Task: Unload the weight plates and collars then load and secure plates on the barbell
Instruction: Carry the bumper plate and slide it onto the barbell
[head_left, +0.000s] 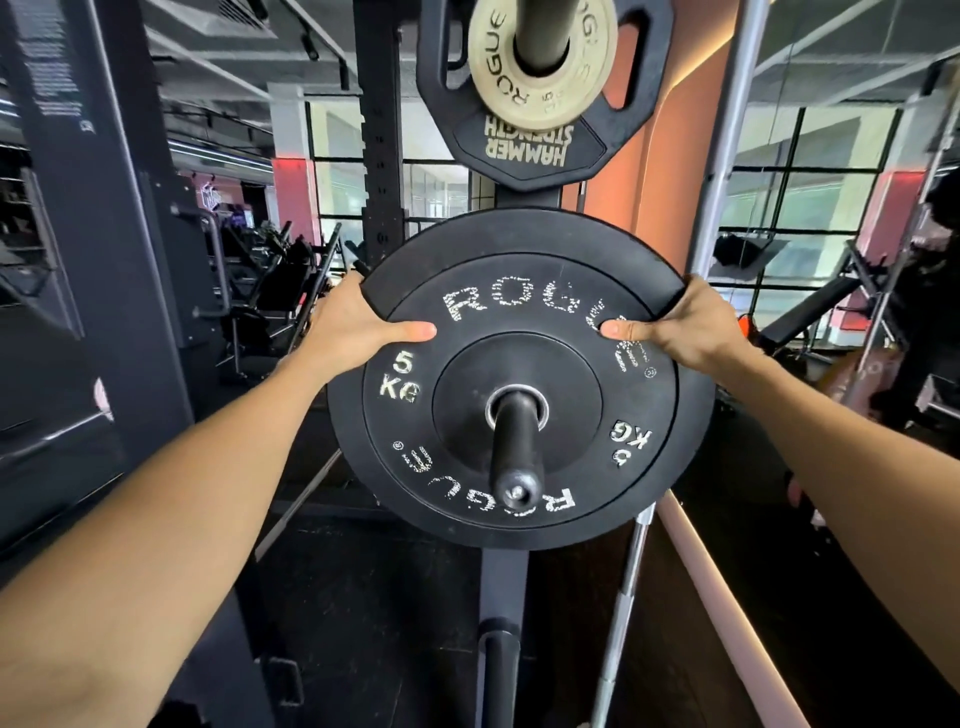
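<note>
**Two-handed grip on the 5 kg plate**

Both grips hold the round black rubber 5 kg plate: left hand and right hand clasp its upper rim, thumbs on the face. The plate sits on the black storage peg, below the small tan plate. Best to keep it square to the peg, moving both sides evenly.

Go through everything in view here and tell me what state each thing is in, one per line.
5 kg Rogue plate: threaded on the peg, gripped on both upper edges.
Storage peg: its end pokes out through the plate's hole.
Left hand: grips the plate's upper left rim.
Right hand: grips the upper right rim.
Small tan Rogue plate: on the upper peg, before the Hammer Strength plate.
</note>
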